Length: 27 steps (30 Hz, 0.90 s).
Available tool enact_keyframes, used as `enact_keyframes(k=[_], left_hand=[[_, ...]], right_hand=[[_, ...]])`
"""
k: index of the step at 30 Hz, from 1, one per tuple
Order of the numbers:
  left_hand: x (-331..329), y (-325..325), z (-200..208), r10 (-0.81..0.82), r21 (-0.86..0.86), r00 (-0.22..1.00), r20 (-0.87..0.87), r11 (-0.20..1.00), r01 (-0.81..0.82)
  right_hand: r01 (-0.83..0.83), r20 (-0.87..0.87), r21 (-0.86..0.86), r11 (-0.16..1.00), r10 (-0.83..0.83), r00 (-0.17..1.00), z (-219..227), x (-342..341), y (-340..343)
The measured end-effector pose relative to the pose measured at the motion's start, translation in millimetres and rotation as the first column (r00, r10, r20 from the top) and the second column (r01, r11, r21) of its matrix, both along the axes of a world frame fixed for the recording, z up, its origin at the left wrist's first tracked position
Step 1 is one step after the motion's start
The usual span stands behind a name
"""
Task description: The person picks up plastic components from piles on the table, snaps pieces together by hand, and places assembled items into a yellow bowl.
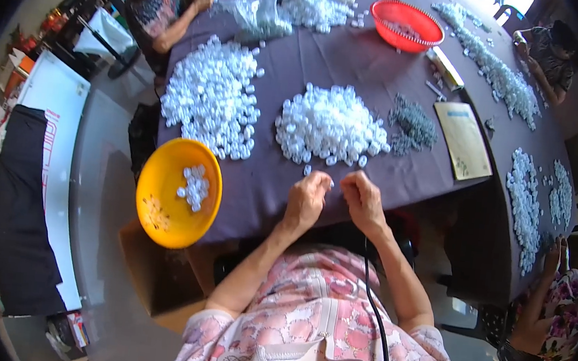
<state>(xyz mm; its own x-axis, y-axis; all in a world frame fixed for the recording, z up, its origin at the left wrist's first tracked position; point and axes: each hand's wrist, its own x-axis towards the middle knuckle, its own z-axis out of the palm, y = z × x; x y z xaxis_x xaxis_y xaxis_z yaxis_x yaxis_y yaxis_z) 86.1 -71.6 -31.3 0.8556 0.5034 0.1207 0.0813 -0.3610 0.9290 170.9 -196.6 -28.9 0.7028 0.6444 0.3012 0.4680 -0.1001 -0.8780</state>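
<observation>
Both my hands are near the table's front edge, a short gap apart. My left hand [306,199] is closed in a pinch on a small whitish plastic piece [331,184] that peeks out at the fingertips. Fingers curled together, my right hand [365,200] faces it; whatever it grips is hidden. Just beyond lies a heap of white plastic pieces [333,123], a few of them loose at its near edge. Small dark grey parts [412,126] form a pile to its right. Another heap of clear-white pieces [211,96] spreads on the left.
A yellow bowl [172,221] with some pieces sits at the table's front left corner. Farther off are a red basket [406,35], a plastic bag [259,16] and a tan envelope [463,143]. Other people work around the dark-covered table [259,198]. A black cable [376,297] hangs by my right arm.
</observation>
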Motion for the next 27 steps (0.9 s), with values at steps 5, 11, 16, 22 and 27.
enact_keyframes(k=[5,11,16,22,27], left_hand=[[-4.8,-6.2,-9.2,-0.007,-0.019,0.997,0.079,1.0,0.008],[-7.0,-5.4,-7.1,-0.018,-0.139,0.998,0.062,0.99,0.027],[-11.5,-3.0,-4.0,-0.072,-0.325,0.996,0.053,0.942,0.085],[-20.5,-6.6,-6.7,-0.061,-0.381,0.997,0.052,0.922,0.076],[-19.6,-5.8,-3.9,0.034,-0.609,0.999,0.032,0.793,-0.007]], right_hand=[[0.013,0.044,0.06,0.998,-0.015,0.999,-2.8,-10.8,0.1],[0.002,-0.003,0.074,0.997,-0.002,1.0,-3.6,-12.1,-0.6],[0.025,0.01,0.06,0.998,-0.026,1.0,1.3,-15.2,2.1],[-0.012,-0.005,0.074,0.997,0.013,1.0,-1.8,-23.4,0.6],[0.026,-0.301,0.093,0.995,0.003,0.953,-2.9,-31.7,6.6]])
